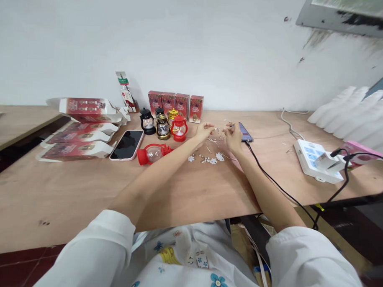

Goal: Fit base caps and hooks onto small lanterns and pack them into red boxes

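My left hand [205, 130] and my right hand [233, 136] are raised a little above the table, facing each other. Both have their fingertips pinched; what is between them is too small to make out, though thin shiny bits show near the fingers. Under and between the hands lie several thin bent metal wires [209, 150]. Closer to me are small round silvery pieces [206, 159] and little white tags [220, 157]. Left of my left hand stand several miniature lanterns, among them a red lantern [179, 129] and a bronze lantern [162, 129]. Another red lantern [154, 154] lies on its side.
Small red boxes [196, 109] stand along the wall. Unfolded red cartons [81, 150] and a phone [127, 145] lie at left. Beside my right hand is another phone [246, 133] with a black cable. A white power strip [316, 160] and white foam sheets [352, 113] are at right.
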A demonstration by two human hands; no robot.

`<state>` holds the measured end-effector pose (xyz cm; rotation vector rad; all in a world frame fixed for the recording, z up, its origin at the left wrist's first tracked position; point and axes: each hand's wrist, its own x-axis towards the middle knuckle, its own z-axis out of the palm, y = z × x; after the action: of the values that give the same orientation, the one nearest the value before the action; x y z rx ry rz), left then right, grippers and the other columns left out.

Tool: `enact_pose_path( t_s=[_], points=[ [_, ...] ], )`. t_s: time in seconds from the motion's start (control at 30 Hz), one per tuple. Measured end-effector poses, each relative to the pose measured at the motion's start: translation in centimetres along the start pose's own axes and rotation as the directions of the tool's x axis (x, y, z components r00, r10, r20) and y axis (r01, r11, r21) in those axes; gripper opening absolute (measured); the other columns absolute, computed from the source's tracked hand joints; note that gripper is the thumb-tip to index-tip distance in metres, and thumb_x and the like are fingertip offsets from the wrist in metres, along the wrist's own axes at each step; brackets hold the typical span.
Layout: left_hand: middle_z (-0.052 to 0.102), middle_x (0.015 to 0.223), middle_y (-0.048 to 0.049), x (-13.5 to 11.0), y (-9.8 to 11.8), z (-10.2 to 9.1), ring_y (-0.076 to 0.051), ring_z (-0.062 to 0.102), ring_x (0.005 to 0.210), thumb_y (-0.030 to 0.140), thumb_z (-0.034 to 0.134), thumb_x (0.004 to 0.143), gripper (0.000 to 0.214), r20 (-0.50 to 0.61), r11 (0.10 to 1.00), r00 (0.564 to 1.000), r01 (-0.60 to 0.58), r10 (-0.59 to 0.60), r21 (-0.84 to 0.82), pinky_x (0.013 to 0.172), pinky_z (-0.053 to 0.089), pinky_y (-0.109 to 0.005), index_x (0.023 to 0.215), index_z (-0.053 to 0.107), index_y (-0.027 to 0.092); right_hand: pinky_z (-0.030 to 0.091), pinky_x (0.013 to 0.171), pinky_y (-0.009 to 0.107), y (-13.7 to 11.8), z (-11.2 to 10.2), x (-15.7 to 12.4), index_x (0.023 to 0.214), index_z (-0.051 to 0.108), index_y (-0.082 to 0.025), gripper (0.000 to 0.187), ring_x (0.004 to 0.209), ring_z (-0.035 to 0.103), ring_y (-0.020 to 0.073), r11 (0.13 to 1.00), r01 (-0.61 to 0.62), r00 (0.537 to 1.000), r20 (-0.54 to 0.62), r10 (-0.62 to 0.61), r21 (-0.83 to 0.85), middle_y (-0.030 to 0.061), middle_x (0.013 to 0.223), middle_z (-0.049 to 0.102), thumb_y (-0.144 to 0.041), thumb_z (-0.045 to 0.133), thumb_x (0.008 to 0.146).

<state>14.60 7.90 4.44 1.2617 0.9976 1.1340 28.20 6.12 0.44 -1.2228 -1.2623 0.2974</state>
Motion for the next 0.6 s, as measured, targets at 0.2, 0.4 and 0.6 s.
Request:
enact_pose_path(
  t_s=[0.2, 0.4, 0.6],
  points=[
    [0.055, 0.063, 0.0036, 0.2, -0.3, -0.3, -0.005, 0.047, 0.054, 0.004, 0.057, 0.075, 0.01, 0.015, 0.997, 1.0, -0.024, 0.022, 0.08, 0.054, 0.036, -0.018, 0.075, 0.059, 0.014, 0.045, 0.074, 0.032, -0.3, -0.2, -0.2, 0.093, 0.048, -0.02, 0.015, 0.075, 0.062, 0.0168, 0.997, 0.059, 0.998, 0.036, -0.057, -0.046, 0.0002, 0.075, 0.063, -0.025, 0.053, 0.08],
    [0.059, 0.06, 0.0023, 0.2, -0.3, -0.2, -0.006, 0.047, 0.053, 0.008, 0.062, 0.071, 0.011, 0.092, 0.977, 0.994, -0.075, 0.057, 0.202, 0.058, 0.039, -0.02, 0.08, 0.068, 0.013, 0.046, 0.072, 0.032, -0.1, -0.1, 0.0, 0.1, 0.048, -0.02, 0.025, 0.074, 0.062, 0.0177, 0.997, 0.058, 0.998, -0.004, -0.059, -0.041, -0.0001, 0.074, 0.064, -0.031, 0.058, 0.08],
    [0.065, 0.066, 0.0007, 1.3, -0.7, -0.5, -0.01, 0.054, 0.063, 0.015, 0.067, 0.072, 0.013, 0.133, 0.915, 0.977, -0.206, 0.169, 0.346, 0.065, 0.043, -0.022, 0.084, 0.071, 0.015, 0.046, 0.075, 0.032, 0.0, -0.1, 0.0, 0.094, 0.049, -0.02, 0.017, 0.075, 0.062, 0.0167, 0.996, 0.079, 0.997, -0.012, -0.08, -0.045, 0.0004, 0.078, 0.063, -0.026, 0.058, 0.081]
  ],
)
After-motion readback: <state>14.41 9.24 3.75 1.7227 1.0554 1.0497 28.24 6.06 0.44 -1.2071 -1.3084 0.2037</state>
